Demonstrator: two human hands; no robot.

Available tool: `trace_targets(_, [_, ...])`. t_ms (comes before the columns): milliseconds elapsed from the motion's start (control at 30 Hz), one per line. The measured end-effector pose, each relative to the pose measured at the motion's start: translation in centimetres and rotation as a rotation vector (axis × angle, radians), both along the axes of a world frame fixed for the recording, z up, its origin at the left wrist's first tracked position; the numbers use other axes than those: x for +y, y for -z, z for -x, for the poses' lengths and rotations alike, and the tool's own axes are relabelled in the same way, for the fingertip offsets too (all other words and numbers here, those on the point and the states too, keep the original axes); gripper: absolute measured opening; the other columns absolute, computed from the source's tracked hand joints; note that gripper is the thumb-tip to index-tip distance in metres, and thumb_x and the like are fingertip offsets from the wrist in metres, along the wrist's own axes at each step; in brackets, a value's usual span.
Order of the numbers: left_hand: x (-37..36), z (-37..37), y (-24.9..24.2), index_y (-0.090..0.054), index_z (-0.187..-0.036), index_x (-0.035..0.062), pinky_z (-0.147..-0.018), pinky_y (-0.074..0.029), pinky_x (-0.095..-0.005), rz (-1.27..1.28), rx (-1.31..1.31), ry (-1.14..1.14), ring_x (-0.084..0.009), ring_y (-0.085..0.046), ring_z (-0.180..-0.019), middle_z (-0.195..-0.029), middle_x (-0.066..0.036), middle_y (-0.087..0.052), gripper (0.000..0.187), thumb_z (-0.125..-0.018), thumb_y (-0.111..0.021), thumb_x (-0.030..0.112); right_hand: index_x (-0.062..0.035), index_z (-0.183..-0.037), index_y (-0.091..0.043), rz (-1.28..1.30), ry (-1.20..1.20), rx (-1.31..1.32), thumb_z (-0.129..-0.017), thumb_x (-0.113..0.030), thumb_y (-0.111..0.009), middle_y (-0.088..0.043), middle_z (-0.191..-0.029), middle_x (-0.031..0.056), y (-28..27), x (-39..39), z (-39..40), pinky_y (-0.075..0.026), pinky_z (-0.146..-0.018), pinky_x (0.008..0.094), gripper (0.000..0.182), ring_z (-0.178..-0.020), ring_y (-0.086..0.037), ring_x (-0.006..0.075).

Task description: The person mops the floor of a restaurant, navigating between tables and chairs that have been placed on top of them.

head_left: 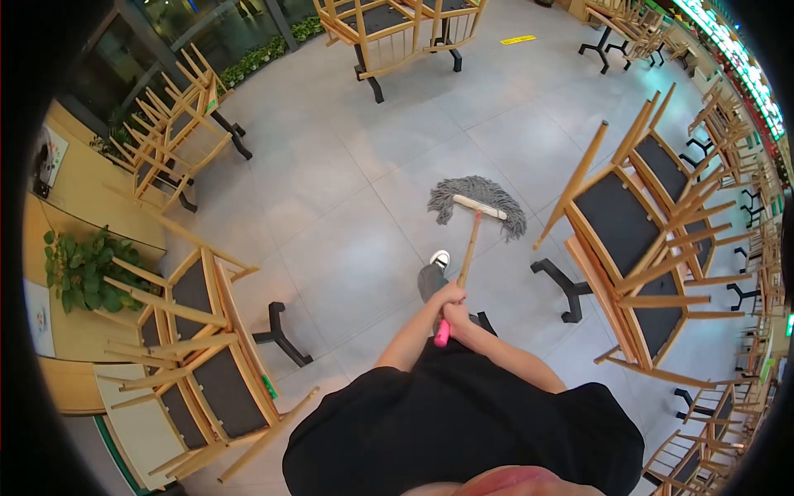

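A mop with a wooden handle (469, 248) and a grey string head (477, 202) rests on the grey tiled floor ahead of me. My left hand (447, 295) grips the handle higher up the shaft. Just below it, my right hand (456, 317) holds the same handle above its pink end cap (442, 334). The handle slants from my hands up and to the right toward the mop head. One of my feet, in a grey trouser leg and a light shoe (440, 259), stands to the left of the handle.
Tables with wooden chairs stacked upside down on them stand at the right (637, 248), the left (198, 331), the far left (178, 124) and the top (389, 25). A potted plant (83, 269) sits at the left. Open tiled floor (347, 165) lies between them.
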State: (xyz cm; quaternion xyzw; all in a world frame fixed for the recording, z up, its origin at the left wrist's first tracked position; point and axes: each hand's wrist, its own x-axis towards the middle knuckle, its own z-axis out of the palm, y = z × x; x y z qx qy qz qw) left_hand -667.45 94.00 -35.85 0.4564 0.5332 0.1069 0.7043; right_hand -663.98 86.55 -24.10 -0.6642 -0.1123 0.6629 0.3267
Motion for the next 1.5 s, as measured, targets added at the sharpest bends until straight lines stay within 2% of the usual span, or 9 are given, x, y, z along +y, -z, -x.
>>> trace_targets(167, [14.6,5.4,2.3,-0.049,-0.088,0.0034,-0.053,-0.043,-0.0305,-0.005,0.108,0.255,-0.0138,-0.051,-0.059,-0.063,-0.003,-0.053,0.024,-0.07,-0.062,0.013,-0.004,-0.102,-0.045,-0.11,0.097,0.067,-0.075,0.002,-0.042,-0.052,-0.081,0.0086,3.1,14.3,5.5,-0.046,-0.048,0.0356,0.028,-0.066,-0.055,0.0216])
trace_targets(300, [25.2,6.3,-3.8,-0.06,-0.077,0.0014,-0.054,-0.044,-0.0342,-0.02,0.202,0.379,-0.0162,-0.055,-0.062,-0.072,-0.007,-0.061,0.019,-0.07,-0.06,0.019,-0.0065,-0.111,-0.042,-0.014,0.118,0.185,-0.074,0.003,-0.042,-0.052,-0.096,0.0081,0.7,24.7,6.1,-0.05,-0.057,0.0373,0.038,-0.083,-0.056,0.0234])
trace_targets(967, [57.0,-4.1,-4.5,-0.034,-0.119,-0.0013,-0.058,-0.045,-0.0378,0.063,0.23,0.759,-0.0226,-0.054,-0.071,-0.085,-0.015,-0.055,0.055,-0.072,-0.056,0.017,-0.004,-0.088,-0.048,-0.017,0.379,0.123,-0.068,0.008,-0.048,-0.047,-0.068,0.006,-0.1,55.2,-2.1,-0.043,-0.043,0.033,0.023,-0.051,-0.047,0.0185])
trace_targets(1067, [64.3,-6.1,-2.5,-0.057,-0.09,-0.006,-0.054,-0.047,-0.0394,-0.103,0.177,0.737,-0.0246,-0.058,-0.063,-0.074,-0.016,-0.06,0.031,-0.067,-0.06,0.015,-0.001,-0.081,-0.051,-0.015,0.47,0.083,-0.071,0.005,-0.05,-0.047,-0.064,0.006,0.6,62.6,-3.3,-0.042,-0.043,0.0312,0.012,-0.049,-0.046,0.0172])
trace_targets(1167, [72.2,-9.4,3.0,-0.04,-0.112,-0.0072,-0.052,-0.045,-0.0374,-0.045,0.048,0.856,-0.0226,-0.056,-0.062,-0.073,-0.016,-0.057,0.051,-0.068,-0.056,0.013,0.0006,-0.077,-0.052,-0.059,0.545,0.051,-0.072,0.001,-0.052,-0.048,-0.062,0.0061,1.3,70.8,-5.4,-0.041,-0.044,0.0302,0.005,-0.049,-0.046,0.0164])
trace_targets(1267, [78.5,-12.0,-1.9,-0.051,-0.099,-0.0071,-0.048,-0.045,-0.0366,0.078,0.212,1.1,-0.0225,-0.056,-0.054,-0.062,-0.014,-0.055,0.037,-0.067,-0.055,0.013,0.0015,-0.077,-0.053,-0.01,0.649,0.009,-0.073,-0.003,-0.052,-0.048,-0.061,0.0066,0.6,75.2,-6.2,-0.041,-0.044,0.0304,0.006,-0.05,-0.047,0.0166])
trace_targets(1367, [80.6,-14.8,3.1,-0.059,-0.08,-0.005,-0.046,-0.044,-0.0356,-0.288,0.032,0.964,-0.0211,-0.055,-0.051,-0.058,-0.013,-0.056,0.021,-0.067,-0.055,0.012,0.0027,-0.076,-0.055,0.002,0.772,-0.053,-0.072,-0.006,-0.054,-0.051,-0.06,0.0088,-0.1,79.2,-8.4,-0.042,-0.045,0.0315,0.01,-0.05,-0.05,0.0178])
trace_targets(1400, [81.3,-16.0,5.4,-0.06,-0.065,-0.002,-0.044,-0.044,-0.0355,-0.153,0.041,0.927,-0.0196,-0.055,-0.051,-0.056,-0.012,-0.057,0.012,-0.068,-0.054,0.008,0.002,-0.076,-0.056,0.024,0.761,-0.095,-0.072,-0.007,-0.056,-0.051,-0.059,0.0076,-1.5,80.2,-9.0,-0.042,-0.045,0.0307,0.01,-0.049,-0.05,0.0169])
trace_targets(1500, [84.1,-18.6,0.1,-0.06,-0.064,-0.0012,-0.045,-0.044,-0.035,-0.005,0.125,1.019,-0.0184,-0.056,-0.051,-0.058,-0.012,-0.058,0.01,-0.068,-0.054,0.006,-0.0007,-0.078,-0.058,0.033,0.797,-0.039,-0.071,-0.009,-0.059,-0.05,-0.059,0.003,0.0,82.0,-12.1,-0.041,-0.044,0.0273,0.011,-0.049,-0.048,0.013])
